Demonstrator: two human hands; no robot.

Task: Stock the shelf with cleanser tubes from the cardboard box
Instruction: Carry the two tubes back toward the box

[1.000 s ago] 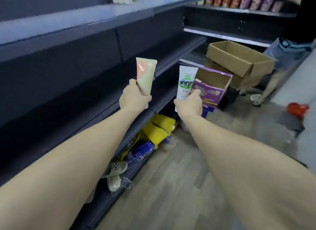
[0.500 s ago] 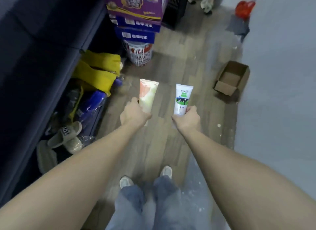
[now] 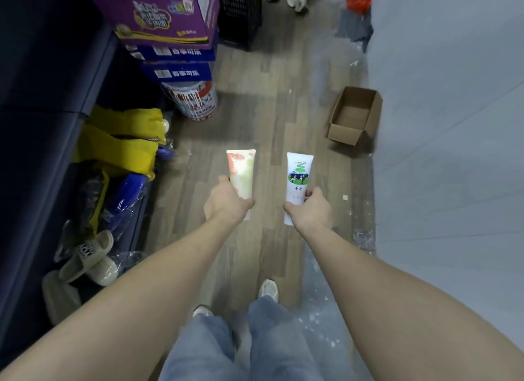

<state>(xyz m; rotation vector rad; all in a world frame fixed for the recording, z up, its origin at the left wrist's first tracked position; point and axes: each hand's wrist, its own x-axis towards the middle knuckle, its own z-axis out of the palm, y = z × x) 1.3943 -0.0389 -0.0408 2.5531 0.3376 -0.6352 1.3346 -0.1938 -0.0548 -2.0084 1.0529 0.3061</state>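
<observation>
Both arms are stretched out over the wooden floor (image 3: 255, 119): the left hand (image 3: 226, 203) grips a pink-and-green tube (image 3: 241, 172), the right hand (image 3: 310, 210) grips a white tube with a cow picture (image 3: 297, 176), both held upright and apart. An open cardboard box (image 3: 353, 115) sits on the floor ahead to the right, the dark shelf (image 3: 37, 97) along the left.

Held two glossy plastic tubes (image 3: 241, 173) (image 3: 298, 179) over matt wood-grain floor (image 3: 272, 111). Nearby: plain brown cardboard box (image 3: 353, 117), printed glossy cartons (image 3: 164, 17), yellow cloth (image 3: 122, 136).
</observation>
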